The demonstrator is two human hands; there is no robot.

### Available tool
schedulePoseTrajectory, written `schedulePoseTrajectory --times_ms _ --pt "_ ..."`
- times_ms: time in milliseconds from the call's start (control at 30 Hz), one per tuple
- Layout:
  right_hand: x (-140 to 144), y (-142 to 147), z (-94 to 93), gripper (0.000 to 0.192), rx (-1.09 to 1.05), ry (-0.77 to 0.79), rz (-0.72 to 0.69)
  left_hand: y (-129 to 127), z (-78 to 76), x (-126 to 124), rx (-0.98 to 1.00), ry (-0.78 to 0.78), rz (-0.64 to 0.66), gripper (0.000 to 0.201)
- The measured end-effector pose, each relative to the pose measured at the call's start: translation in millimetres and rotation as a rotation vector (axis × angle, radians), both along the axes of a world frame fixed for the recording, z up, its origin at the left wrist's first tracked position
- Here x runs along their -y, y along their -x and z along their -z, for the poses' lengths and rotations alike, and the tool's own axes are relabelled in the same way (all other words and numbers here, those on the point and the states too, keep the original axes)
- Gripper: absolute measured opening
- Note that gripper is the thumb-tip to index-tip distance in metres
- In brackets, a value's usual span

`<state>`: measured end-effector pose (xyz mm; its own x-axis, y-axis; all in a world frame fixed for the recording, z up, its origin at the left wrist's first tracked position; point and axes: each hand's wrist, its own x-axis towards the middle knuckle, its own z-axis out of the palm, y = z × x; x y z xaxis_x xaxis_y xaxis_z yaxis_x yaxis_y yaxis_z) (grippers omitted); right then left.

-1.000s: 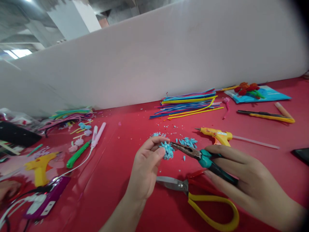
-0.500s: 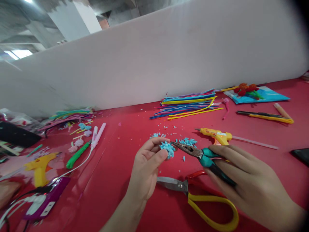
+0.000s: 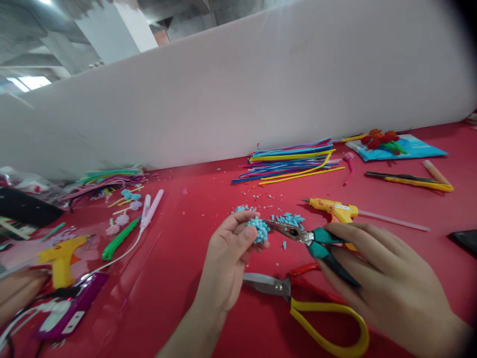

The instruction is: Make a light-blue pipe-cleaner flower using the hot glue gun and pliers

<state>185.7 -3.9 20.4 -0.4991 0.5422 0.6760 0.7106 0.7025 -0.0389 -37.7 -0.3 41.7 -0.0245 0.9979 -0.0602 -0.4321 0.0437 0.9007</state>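
A blue tuft (image 3: 258, 229) is pinched in the left hand (image 3: 225, 261) above the table (image 3: 179, 278), already thick with curled pieces. Pliers (image 3: 305, 237) are held in the right hand (image 3: 376, 276), tip touching the tuft; loose blue bits (image 3: 289, 219) are left behind it. Since the earlier frame, the tuft is raised slightly.

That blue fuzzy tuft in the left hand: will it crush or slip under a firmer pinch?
The blue tuft looks soft and very light, so it would likely squash rather than slip. Loose blue bits on the table suggest it sheds.
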Motion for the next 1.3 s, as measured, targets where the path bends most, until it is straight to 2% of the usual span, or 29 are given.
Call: schedulePoseTrajectory --times_ms 167,300,500,767,1100,1300 --pt "-3.3 -1.6 -4.4 0.012 -0.225 0.319 -0.07 2.0 2.0 -4.2 0.031 -0.046 -0.062 0.018" --pt "-4.4 -4.6 -4.5 0.01 -0.263 0.402 -0.072 2.1 1.3 -4.1 0.029 -0.061 -0.035 0.022" --pt "-3.2 -3.2 -5.6 0.011 -0.239 0.416 -0.117 1.3 1.7 -0.5 -0.021 -0.063 -0.044 0.022" --pt "-3.6 -4.3 -4.7 0.014 -0.205 0.386 -0.091 1.3 3.0 -1.6 -0.014 -0.045 -0.021 0.021" --pt "-3.0 -2.4 -9.8 0.017 -0.218 0.395 -0.125 1.5 0.8 0.3 -0.025 -0.067 0.011 0.022" --pt "-2.6 -0.7 -10.4 0.013 -0.192 0.329 -0.135 1.6 1.9 -0.3 -0.032 -0.077 0.015 0.022"
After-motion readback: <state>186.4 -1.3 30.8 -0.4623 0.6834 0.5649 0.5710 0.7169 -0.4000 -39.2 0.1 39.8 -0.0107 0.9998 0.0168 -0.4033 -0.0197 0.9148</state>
